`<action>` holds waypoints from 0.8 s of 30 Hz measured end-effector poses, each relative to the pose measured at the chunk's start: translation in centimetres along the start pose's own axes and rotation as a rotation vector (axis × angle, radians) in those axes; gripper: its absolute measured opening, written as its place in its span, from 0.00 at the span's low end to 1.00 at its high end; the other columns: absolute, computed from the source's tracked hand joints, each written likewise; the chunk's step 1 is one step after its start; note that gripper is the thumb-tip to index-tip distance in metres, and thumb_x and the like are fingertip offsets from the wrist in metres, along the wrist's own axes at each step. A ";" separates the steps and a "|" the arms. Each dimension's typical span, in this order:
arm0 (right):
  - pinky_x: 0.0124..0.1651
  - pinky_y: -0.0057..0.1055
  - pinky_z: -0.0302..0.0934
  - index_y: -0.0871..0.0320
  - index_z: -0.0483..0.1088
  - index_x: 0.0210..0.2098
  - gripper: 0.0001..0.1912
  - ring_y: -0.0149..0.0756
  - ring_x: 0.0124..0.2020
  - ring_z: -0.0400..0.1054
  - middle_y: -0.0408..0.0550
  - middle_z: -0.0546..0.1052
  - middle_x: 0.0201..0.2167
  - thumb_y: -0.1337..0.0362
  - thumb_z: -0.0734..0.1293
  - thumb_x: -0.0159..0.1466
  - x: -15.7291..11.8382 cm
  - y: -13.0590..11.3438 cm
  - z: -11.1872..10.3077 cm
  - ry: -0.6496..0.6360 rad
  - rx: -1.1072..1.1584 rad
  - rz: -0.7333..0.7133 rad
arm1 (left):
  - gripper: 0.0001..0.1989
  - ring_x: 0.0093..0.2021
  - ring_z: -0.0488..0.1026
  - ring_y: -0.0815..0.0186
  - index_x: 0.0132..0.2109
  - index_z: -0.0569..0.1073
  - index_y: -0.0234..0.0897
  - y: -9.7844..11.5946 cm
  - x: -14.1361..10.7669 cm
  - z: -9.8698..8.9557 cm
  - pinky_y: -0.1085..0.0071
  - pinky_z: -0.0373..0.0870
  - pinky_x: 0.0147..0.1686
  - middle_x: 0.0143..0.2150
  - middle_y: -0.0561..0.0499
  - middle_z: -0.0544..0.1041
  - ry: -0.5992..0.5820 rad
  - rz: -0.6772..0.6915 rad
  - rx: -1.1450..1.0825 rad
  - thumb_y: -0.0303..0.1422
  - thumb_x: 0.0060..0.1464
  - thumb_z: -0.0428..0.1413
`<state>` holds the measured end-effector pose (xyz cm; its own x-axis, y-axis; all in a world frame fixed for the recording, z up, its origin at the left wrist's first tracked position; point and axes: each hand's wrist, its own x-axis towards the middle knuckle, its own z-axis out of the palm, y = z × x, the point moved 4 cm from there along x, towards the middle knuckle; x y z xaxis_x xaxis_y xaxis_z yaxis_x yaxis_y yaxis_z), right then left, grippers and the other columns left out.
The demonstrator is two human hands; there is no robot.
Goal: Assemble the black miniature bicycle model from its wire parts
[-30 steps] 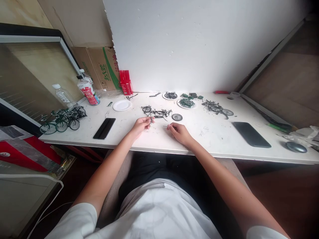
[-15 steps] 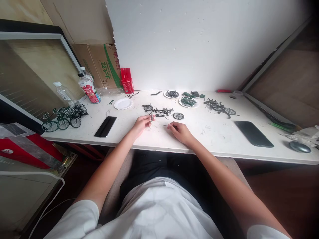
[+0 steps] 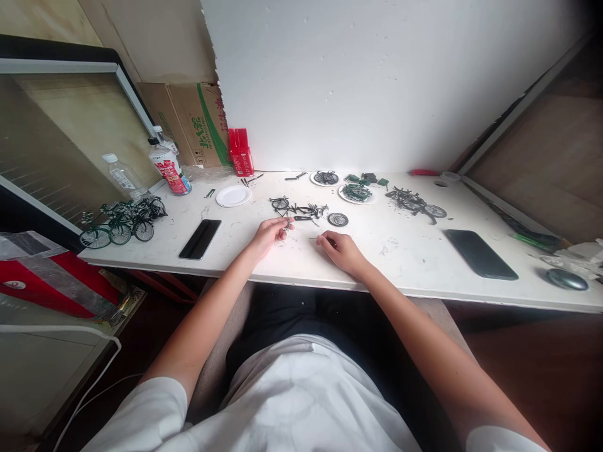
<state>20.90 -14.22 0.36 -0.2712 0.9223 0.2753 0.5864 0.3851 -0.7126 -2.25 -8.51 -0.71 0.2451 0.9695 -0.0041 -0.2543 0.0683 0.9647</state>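
Note:
My left hand [image 3: 271,232] pinches a small, thin dark bicycle part [image 3: 287,223] just above the white table, its exact kind too small to tell. Closed with its side on the tabletop, my right hand [image 3: 343,251] has a thin dark rod [image 3: 313,238] sticking out between thumb and forefinger; most of it is hidden. Behind the hands lies a partly assembled miniature bicycle frame [image 3: 301,209], with one wheel [image 3: 279,203] at its left end. A loose spoked wheel [image 3: 338,219] lies flat, right of a small black elongated piece [image 3: 302,218].
Plates of dark parts [image 3: 325,179] and green parts [image 3: 357,193] stand at the back, an empty plate [image 3: 234,196] to the left. Model bicycles [image 3: 120,229] and bottles [image 3: 169,169] are far left. Phones [image 3: 200,239] [image 3: 480,253] flank my arms; a parts heap [image 3: 412,202] lies right.
The small part in my left hand is tilted slightly differently. Both hands otherwise stay in nearly the same place.

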 end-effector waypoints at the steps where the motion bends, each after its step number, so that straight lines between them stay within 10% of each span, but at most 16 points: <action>1: 0.36 0.35 0.56 0.56 0.71 0.34 0.21 0.36 0.28 0.65 0.45 0.76 0.28 0.48 0.60 0.75 0.0 0.0 0.0 0.002 0.002 0.000 | 0.16 0.29 0.66 0.74 0.47 0.83 0.28 0.0 0.0 0.0 0.74 0.61 0.30 0.41 0.43 0.79 -0.008 0.005 0.004 0.34 0.54 0.66; 24: 0.33 0.34 0.54 0.54 0.67 0.35 0.20 0.35 0.25 0.60 0.42 0.70 0.24 0.46 0.61 0.73 -0.1 0.0 0.2 -0.002 -0.028 -0.026 | 0.22 0.26 0.67 0.75 0.51 0.81 0.30 -0.3 -0.1 -0.2 0.73 0.63 0.29 0.41 0.43 0.82 -0.028 0.028 0.110 0.41 0.55 0.69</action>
<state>20.76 -14.35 0.23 -0.2882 0.9120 0.2919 0.6002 0.4096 -0.6871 -2.40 -8.54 -1.02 0.2660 0.9636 0.0288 -0.1571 0.0138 0.9875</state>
